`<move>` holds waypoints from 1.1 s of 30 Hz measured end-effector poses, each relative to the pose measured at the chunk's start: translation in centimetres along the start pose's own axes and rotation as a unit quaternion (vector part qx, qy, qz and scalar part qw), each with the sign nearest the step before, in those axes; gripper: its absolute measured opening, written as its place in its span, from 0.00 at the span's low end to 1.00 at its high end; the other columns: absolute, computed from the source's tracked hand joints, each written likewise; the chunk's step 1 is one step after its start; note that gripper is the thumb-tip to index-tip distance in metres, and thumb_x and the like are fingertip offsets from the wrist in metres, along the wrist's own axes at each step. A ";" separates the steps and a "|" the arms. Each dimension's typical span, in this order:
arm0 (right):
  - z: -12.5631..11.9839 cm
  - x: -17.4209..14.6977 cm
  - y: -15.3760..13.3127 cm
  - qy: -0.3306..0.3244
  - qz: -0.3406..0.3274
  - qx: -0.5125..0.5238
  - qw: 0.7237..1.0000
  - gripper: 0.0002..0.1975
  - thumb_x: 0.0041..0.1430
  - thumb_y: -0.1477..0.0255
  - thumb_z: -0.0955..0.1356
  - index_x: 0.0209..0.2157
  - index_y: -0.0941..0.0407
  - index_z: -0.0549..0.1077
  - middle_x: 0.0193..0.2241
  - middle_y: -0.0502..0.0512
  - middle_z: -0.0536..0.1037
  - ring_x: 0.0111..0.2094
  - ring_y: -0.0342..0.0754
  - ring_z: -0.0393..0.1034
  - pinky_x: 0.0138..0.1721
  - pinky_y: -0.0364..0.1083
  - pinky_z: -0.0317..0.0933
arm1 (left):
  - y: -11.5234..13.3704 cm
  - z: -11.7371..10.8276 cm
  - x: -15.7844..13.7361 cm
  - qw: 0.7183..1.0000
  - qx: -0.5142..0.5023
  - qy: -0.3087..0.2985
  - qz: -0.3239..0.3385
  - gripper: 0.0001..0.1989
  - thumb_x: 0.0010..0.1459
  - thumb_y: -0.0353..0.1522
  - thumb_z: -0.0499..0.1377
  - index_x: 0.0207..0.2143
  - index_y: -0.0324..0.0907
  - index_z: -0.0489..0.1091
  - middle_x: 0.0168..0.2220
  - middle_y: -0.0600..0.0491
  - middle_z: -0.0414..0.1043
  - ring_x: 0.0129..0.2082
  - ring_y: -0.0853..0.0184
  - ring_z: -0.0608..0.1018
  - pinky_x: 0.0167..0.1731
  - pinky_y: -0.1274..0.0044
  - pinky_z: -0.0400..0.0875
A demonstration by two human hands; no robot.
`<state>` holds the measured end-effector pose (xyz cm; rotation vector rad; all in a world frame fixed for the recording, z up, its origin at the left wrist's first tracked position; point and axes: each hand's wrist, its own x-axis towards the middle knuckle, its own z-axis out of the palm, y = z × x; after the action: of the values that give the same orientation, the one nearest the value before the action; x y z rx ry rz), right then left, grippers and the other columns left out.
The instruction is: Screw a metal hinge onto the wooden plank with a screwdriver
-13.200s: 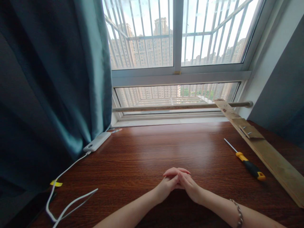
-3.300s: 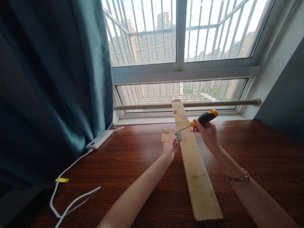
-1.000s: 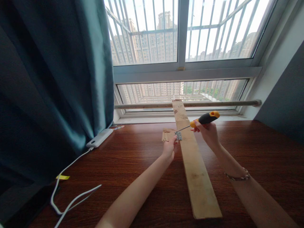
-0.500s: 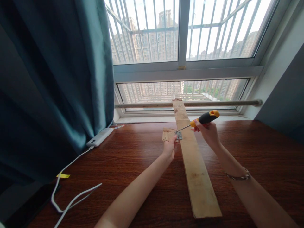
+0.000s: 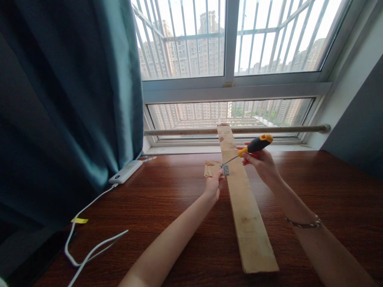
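My right hand (image 5: pixel 261 164) is closed on a screwdriver (image 5: pixel 257 144) with a black and yellow handle. Its shaft slants down to the left, and the tip meets the left leaf of a metal hinge (image 5: pixel 226 170). The hinge bridges a long wooden plank (image 5: pixel 249 219) and a small wooden block (image 5: pixel 210 164) on the plank's left side. My left hand (image 5: pixel 213 185) pinches the block and hinge edge from the near side, its fingertips partly hiding both. Whether a screw sits under the screwdriver tip is too small to tell.
A dark brown wooden tabletop (image 5: pixel 167 223) carries everything. On the left lie a white power bank (image 5: pixel 125 172), a white cable (image 5: pixel 70 243) and a yellow tag (image 5: pixel 79 220). A blue curtain (image 5: pixel 98 99) hangs there. A horizontal rail (image 5: pixel 278 130) crosses before the window, by the plank's far end.
My right hand has shifted slightly left and its fingers have changed position around the screwdriver handle, which dips a little. My left hand, the plank and the hinge stay put.
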<state>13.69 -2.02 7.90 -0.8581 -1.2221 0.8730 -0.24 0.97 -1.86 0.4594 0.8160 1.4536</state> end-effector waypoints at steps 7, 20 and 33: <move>-0.3 -0.3 1.0 0.095 -0.054 -0.204 0.973 0.19 0.39 0.61 0.73 0.33 0.58 0.74 0.22 0.53 0.76 0.22 0.47 0.70 0.26 0.47 0.66 | 0.0 -0.2 0.2 1.000 0.006 -0.001 0.006 0.12 0.46 0.21 0.61 0.36 0.37 0.70 0.33 0.49 0.75 0.29 0.72 0.76 0.29 0.81 0.69; 0.0 -0.3 -1.2 0.005 0.062 0.052 0.997 0.30 0.35 0.67 0.75 0.43 0.55 0.66 0.36 0.55 0.77 0.24 0.45 0.73 0.28 0.45 0.69 | 0.0 -0.1 0.0 0.999 0.041 -0.001 0.016 0.10 0.46 0.23 0.61 0.34 0.36 0.71 0.37 0.48 0.75 0.35 0.69 0.77 0.39 0.78 0.69; 1.2 -1.0 1.5 0.120 -0.032 -0.108 0.986 0.21 0.41 0.62 0.72 0.37 0.57 0.69 0.27 0.52 0.79 0.16 0.42 0.68 0.15 0.41 0.62 | 0.0 -0.3 0.1 0.999 0.034 -0.020 0.027 0.12 0.46 0.24 0.62 0.36 0.38 0.70 0.38 0.47 0.75 0.38 0.68 0.76 0.40 0.77 0.69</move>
<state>12.24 -2.25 6.32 -1.0609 -1.1373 0.5721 -0.44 0.99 -2.08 0.5643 0.8292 1.4649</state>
